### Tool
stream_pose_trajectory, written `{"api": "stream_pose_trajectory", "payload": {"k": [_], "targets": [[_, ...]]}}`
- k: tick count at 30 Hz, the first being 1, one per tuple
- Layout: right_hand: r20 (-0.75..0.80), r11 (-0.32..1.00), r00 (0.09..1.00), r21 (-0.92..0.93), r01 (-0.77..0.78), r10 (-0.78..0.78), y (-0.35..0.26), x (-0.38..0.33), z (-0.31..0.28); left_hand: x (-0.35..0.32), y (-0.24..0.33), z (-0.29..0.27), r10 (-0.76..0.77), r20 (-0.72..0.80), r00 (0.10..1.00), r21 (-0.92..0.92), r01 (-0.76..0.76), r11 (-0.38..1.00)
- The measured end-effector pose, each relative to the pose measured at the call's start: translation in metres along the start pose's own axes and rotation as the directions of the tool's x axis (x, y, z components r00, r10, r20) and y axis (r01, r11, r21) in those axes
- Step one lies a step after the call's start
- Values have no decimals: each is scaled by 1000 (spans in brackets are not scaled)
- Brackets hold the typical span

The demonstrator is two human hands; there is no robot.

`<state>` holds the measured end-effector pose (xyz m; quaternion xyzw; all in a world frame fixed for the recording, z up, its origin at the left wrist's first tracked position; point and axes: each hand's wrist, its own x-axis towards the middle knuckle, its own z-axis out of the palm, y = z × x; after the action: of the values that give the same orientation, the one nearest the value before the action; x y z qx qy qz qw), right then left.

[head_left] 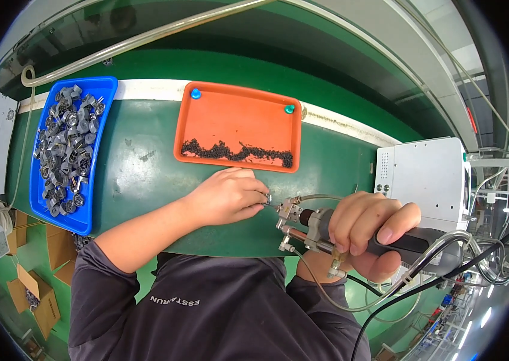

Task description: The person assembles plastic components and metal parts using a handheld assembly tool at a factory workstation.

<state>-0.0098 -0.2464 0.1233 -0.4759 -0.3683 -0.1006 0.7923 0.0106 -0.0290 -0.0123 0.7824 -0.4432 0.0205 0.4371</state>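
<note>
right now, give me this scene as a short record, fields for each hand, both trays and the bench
left hand: pinching a small metallic part
right hand: wrapped around a hand tool with hoses, its tip toward the left hand
blue tray: left side, heaped with grey and black parts
orange tray: beyond the left hand, tiny black pieces along its near side
bench: green top

White capital lettering [174,301] — upside down — stands across the dark shirt's [218,328] chest.
</note>
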Motion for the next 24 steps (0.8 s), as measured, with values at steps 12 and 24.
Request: {"api": "stream_pose_trajectory", "payload": {"k": [12, 24], "targets": [[128, 991, 983, 10, -131, 128, -6, 1, -7, 3, 1, 1, 16, -17, 1000, 2, -16, 1000], [38, 980, 980, -47, -193, 195, 2, 13, 20, 10, 2, -6, 64, 46, 997, 108, -69, 992]]}}
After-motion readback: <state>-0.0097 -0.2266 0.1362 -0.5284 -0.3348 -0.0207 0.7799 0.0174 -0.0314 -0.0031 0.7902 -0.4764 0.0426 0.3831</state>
